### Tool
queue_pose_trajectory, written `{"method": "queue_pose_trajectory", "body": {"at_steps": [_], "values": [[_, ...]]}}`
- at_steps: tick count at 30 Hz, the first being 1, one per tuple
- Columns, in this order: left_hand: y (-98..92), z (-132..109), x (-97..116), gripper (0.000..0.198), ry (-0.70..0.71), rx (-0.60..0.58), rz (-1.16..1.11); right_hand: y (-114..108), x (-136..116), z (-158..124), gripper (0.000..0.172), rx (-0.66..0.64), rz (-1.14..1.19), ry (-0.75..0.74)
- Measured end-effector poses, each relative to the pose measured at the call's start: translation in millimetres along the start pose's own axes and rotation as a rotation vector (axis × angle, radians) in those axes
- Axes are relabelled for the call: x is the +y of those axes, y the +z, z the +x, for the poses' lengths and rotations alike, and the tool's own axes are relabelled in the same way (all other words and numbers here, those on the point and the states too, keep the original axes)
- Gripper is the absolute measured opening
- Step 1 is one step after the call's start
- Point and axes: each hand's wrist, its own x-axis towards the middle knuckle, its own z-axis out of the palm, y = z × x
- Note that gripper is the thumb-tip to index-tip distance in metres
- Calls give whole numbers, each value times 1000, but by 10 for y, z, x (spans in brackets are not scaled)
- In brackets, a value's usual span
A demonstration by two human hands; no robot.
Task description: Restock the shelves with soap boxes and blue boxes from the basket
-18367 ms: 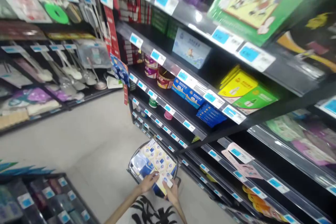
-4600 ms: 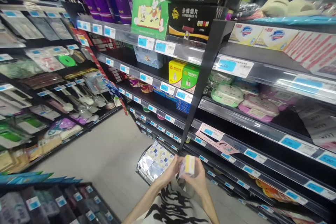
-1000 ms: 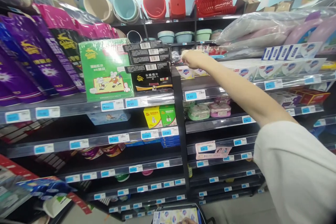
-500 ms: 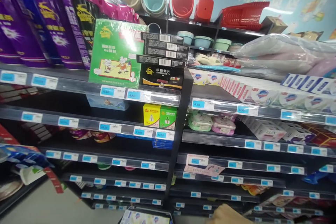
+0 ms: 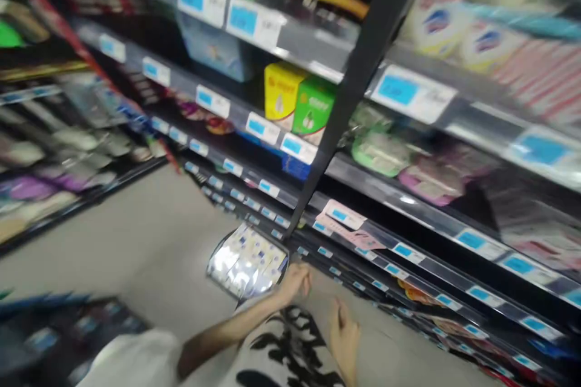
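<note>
Both of my hands hang low in front of my patterned clothing (image 5: 281, 351). My left hand (image 5: 296, 283) has its fingers curled and is beside a plastic-wrapped pack of white boxes (image 5: 249, 260) near the floor; what it holds, if anything, is too blurred to make out. To its right, my right hand (image 5: 344, 332) is raised a little with thumb and fingers blurred, near the lower shelves, touching nothing that shows.
Shelves with price tags rise ahead, holding a yellow box (image 5: 281, 94), a green box (image 5: 313, 109) and soap dishes (image 5: 381, 151). A rack of packaged goods (image 5: 59, 151) stands left. Dark bins (image 5: 68, 338) are at lower left.
The view has tilted down and turned, so the upper shelves have left the picture. Both hands and my clothing now show; before, only part of one hand was visible at the bottom edge.
</note>
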Motion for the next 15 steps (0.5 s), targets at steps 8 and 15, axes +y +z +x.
{"method": "queue_pose_trajectory", "body": {"at_steps": [8,15], "values": [[408,-194,-67,50,172,-282,-158,-344,432,541,55,-409,-347,-150],[53,-397,-410,53,118,63,-126,-230,-19,1019,51,-931,-176,-493]]}}
